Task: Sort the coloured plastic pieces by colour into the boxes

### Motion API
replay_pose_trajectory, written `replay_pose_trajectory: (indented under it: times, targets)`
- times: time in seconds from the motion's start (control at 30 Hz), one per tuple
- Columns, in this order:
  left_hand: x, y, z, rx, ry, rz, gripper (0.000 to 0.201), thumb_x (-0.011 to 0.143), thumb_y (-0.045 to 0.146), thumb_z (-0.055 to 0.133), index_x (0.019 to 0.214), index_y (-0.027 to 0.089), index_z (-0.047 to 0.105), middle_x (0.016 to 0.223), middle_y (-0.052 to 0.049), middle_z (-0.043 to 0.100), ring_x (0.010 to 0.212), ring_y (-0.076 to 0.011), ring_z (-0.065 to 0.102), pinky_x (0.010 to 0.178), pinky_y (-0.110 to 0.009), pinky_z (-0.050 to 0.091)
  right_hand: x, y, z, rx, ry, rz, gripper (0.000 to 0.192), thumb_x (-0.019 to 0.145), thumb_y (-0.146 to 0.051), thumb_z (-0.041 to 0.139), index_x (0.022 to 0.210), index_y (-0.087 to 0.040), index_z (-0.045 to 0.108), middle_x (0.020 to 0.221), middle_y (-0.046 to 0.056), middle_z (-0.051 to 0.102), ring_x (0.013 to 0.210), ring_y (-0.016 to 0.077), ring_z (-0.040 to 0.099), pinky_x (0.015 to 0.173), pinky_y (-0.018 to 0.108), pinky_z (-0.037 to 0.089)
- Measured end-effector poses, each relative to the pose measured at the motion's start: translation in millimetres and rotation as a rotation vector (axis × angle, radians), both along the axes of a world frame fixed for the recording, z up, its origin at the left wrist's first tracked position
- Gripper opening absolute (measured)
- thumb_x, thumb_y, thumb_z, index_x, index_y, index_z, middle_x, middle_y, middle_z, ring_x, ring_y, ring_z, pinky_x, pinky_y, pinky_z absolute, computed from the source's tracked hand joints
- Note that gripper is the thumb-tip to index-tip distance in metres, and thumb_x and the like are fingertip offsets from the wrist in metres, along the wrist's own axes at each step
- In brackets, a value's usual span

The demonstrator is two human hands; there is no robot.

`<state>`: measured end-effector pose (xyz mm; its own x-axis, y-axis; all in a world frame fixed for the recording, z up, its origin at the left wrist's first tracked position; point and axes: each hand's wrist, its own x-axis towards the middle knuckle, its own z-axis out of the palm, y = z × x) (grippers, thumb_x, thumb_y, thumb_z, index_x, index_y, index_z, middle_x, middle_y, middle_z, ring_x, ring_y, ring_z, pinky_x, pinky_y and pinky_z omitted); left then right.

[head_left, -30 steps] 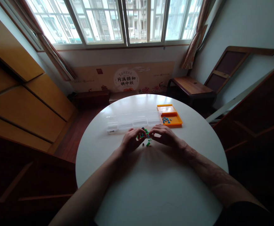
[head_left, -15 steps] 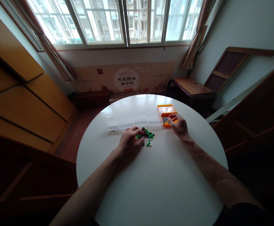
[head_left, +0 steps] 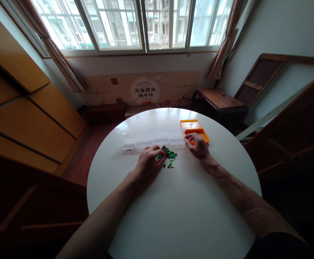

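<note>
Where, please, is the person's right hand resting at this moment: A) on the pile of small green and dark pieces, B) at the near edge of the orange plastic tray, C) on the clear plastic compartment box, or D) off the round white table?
B: the right hand lies over the near edge of the orange plastic tray, while the left hand is at the pile of small green and dark pieces.

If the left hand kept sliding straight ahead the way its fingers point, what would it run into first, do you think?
Most likely the pile of small bricks: the left hand points up and to the right, fingertips already at the pile's edge. Beyond it lies the clear compartment box.
</note>
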<state>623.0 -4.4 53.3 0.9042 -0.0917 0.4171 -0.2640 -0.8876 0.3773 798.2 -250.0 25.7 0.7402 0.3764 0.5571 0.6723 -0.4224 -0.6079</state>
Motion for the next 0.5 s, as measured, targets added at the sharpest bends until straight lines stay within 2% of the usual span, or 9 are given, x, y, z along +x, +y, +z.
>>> replay_pose_trajectory:
  times: [0.17,0.5]
  targets:
    - [0.3,1.0,-0.7,0.001,-0.014,-0.029,0.006,0.097,0.028,0.074,0.097,0.026,0.080,0.105,-0.002,0.078,0.093,-0.0200,0.074,0.095,-0.038,0.047,-0.5,0.4,0.0,0.009,-0.008,0.039,0.017,0.099,-0.038,0.065,0.100,-0.023,0.073,0.101,0.007,0.077,0.085,0.0248,0.072,0.087,0.043,0.059]
    - [2.0,0.7,-2.7,0.043,-0.037,-0.056,0.005,0.097,0.026,0.077,0.097,0.028,0.081,0.107,-0.002,0.079,0.094,-0.0197,0.075,0.093,-0.037,0.047,0.2,-0.3,1.8,-0.011,-0.034,0.058,0.014,0.099,-0.034,0.065,0.098,-0.023,0.073,0.098,0.006,0.076,0.089,0.0259,0.072,0.092,0.044,0.057]
